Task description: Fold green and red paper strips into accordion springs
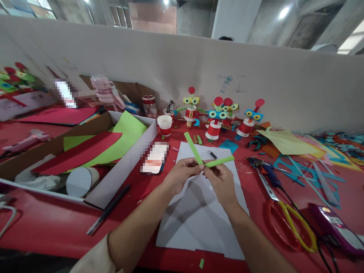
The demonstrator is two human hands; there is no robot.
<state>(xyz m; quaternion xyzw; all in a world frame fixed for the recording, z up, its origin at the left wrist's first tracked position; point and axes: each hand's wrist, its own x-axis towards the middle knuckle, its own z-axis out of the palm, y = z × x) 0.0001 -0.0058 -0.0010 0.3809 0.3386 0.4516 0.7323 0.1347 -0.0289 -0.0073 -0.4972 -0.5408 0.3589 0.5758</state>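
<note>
We hold a V of green paper strip (193, 148) above a white sheet (203, 227). Our left hand (179, 175) and right hand (222, 179) both pinch it where its two arms meet, fingertips closed. A black pen (212, 154) lies on the sheet, just beyond. Left of us are a phone (155, 158) and an open box (125, 165) of coloured paper (79, 153); to the right, scissors (266, 185); farther back, paper-cup figures (214, 131) stand on the red table (51, 223).

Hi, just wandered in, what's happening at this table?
A person's left hand and right hand are pinching green paper in a V shape, above a white sheet. Whether it's one strip or two isn't clear. Paper-cup figures stand behind, scissors lie to the right, and an open box sits to the left.
</note>
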